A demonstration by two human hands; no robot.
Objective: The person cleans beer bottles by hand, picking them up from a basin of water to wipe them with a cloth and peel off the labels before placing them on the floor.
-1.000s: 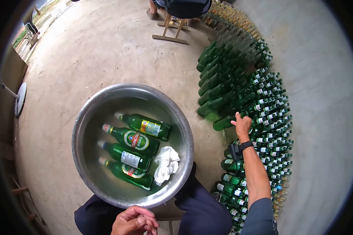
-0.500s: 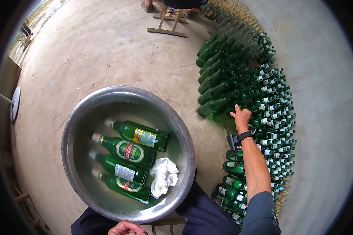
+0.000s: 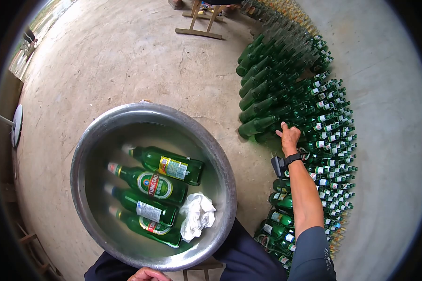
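Observation:
My right hand (image 3: 290, 138), with a black band and device (image 3: 281, 165) at its wrist, reaches down among the standing green bottles. Its fingers close around the neck of a green beer bottle (image 3: 263, 137) at the edge of the rows; part of the grip is hidden behind the hand. At the bottom edge my left hand (image 3: 148, 275) shows only in part, fingers curled, just below the basin's rim. The metal basin (image 3: 79, 187) holds water, several green beer bottles (image 3: 162, 186) lying side by side, and a crumpled white cloth (image 3: 198, 216).
Dense rows of green bottles (image 3: 330, 126) line the right side, with clear bottles (image 3: 290, 11) at the far end. A wooden stool (image 3: 199, 33) stands at the top near another person's foot (image 3: 176, 4). A round white disc (image 3: 18, 125) is at the left wall.
The view has shifted slightly, with the basin a little lower and larger. My right hand stays at the same bottle. My left hand has slid slightly lower and left in view.

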